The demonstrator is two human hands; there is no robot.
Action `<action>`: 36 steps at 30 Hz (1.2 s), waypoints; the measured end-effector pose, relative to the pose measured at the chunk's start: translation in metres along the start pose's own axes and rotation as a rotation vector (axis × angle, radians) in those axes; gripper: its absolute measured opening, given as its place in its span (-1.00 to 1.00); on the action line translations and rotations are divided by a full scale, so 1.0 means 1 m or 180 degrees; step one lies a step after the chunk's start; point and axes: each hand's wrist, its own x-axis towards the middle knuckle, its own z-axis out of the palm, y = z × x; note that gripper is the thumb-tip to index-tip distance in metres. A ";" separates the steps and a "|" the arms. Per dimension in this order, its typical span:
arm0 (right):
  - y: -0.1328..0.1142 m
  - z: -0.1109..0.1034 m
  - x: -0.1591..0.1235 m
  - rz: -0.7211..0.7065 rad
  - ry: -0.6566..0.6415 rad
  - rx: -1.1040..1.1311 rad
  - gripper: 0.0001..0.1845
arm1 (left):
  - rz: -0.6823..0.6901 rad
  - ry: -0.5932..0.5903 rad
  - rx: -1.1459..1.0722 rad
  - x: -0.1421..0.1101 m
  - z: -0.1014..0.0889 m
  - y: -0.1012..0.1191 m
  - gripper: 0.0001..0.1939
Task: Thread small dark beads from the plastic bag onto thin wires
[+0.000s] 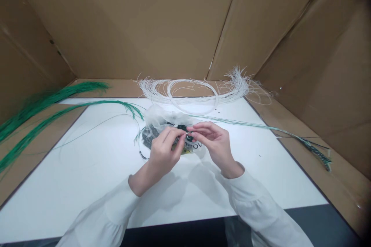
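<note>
My left hand (164, 148) is closed in a pinch, thumb against forefinger, over a clear plastic bag (162, 115). Opposite it, my right hand (215, 141) pinches too, its fingertips almost meeting those of the left. A tiny whitish sliver (188, 134) shows between the two pinches; its kind is too small to tell. Small dark beads (182, 127) lie in the bag, partly hidden behind my fingers. Left of my left hand, a short curved strand of black and white beads (142, 156) rests on the white board (95, 177).
Green strand bundles (55, 98) reach in from the left. A coiled white bundle of strands (156, 88) lies at the back. Thin green strands run right to several striped beaded ends (319, 154). Cardboard walls (139, 23) enclose the back and sides.
</note>
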 end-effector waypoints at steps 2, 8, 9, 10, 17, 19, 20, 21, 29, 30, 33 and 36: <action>0.000 0.000 0.000 -0.0138 0.0036 -0.0143 -0.83 | -0.0053 -0.0023 -0.0063 0.000 0.000 0.000 -0.89; 0.001 -0.002 -0.001 -0.0892 0.0060 -0.1109 -0.89 | -0.0221 -0.0237 -0.0321 0.001 0.000 0.001 -0.91; 0.001 -0.002 -0.001 -0.1084 0.0055 -0.1317 -0.91 | -0.0235 -0.0251 -0.0347 0.002 0.000 0.001 -0.92; 0.001 -0.002 -0.002 -0.1268 0.0047 -0.1500 -0.90 | -0.0255 -0.0260 -0.0376 0.002 0.000 0.001 -0.92; 0.000 -0.001 -0.004 -0.1457 -0.0020 -0.1718 -0.87 | -0.0625 -0.0402 -0.0601 0.003 0.000 0.002 -0.93; 0.000 -0.001 -0.004 -0.1390 -0.0053 -0.1669 -0.87 | -0.0689 -0.0418 -0.0657 0.003 -0.001 0.002 -0.93; 0.000 -0.001 -0.004 -0.1379 -0.0075 -0.1629 -0.87 | -0.0696 -0.0413 -0.0676 0.003 -0.001 0.002 -0.93; 0.000 -0.001 -0.004 -0.1366 -0.0095 -0.1575 -0.87 | -0.0691 -0.0405 -0.0688 0.003 -0.001 0.002 -0.93; 0.003 0.004 -0.010 -0.1372 0.0153 -0.1106 -0.65 | -0.0682 -0.0323 -0.0715 0.003 -0.001 0.003 -0.94; 0.003 0.004 -0.010 -0.1412 0.0159 -0.1110 -0.63 | -0.0678 -0.0332 -0.0720 0.003 -0.001 0.003 -0.94; 0.002 0.006 -0.012 -0.1456 0.0202 -0.1098 -0.63 | -0.0643 -0.0383 -0.0751 0.004 -0.001 0.004 -0.93; 0.000 0.007 -0.013 -0.1433 0.0245 -0.1088 -0.63 | -0.0627 -0.0443 -0.0763 0.003 0.000 0.003 -0.92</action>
